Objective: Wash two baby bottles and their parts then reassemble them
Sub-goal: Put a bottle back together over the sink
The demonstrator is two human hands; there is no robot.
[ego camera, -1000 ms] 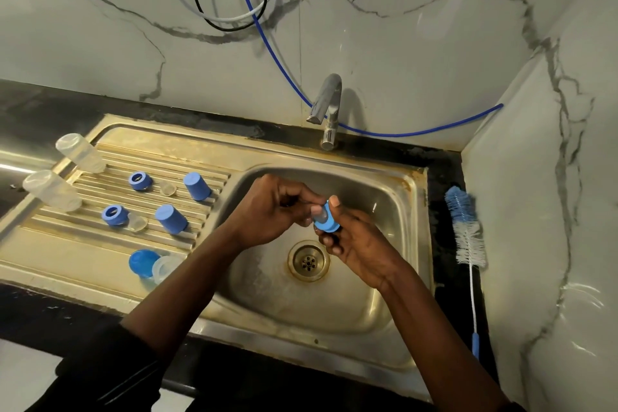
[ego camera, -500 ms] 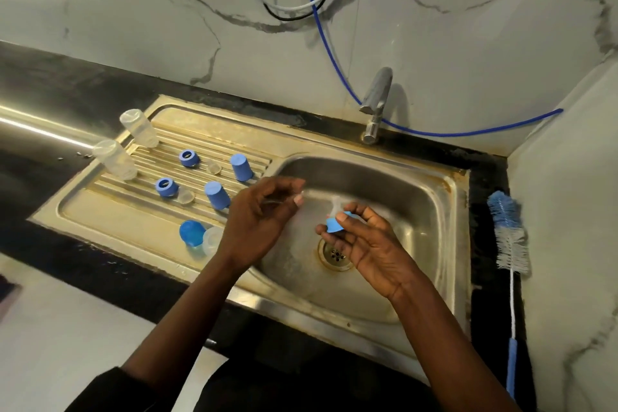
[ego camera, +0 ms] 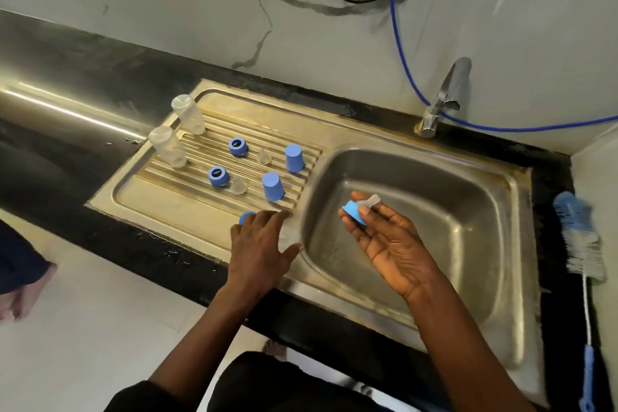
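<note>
1. Currently mid-reassembly, by my reading: right hand point(ego camera: 389, 237) over the sink basin point(ego camera: 468, 197), fingers pinching a blue collar with clear nipple point(ego camera: 359, 209) fitted.
2. Left hand point(ego camera: 259, 244) spread low over the drainboard edge, on a blue part point(ego camera: 246, 217); grip unclear.
3. Outstanding: two bottles point(ego camera: 167, 145), two rings point(ego camera: 238, 146), two nipples point(ego camera: 264, 156), two caps point(ego camera: 294, 157) lie separate on the drainboard point(ego camera: 160, 197).
4. Brush point(ego camera: 580, 234) idle; washing seemingly done.

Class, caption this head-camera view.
Right hand holds blue-collared clear teat over steel sink; left hand reaches to ribbed drainboard.
</note>
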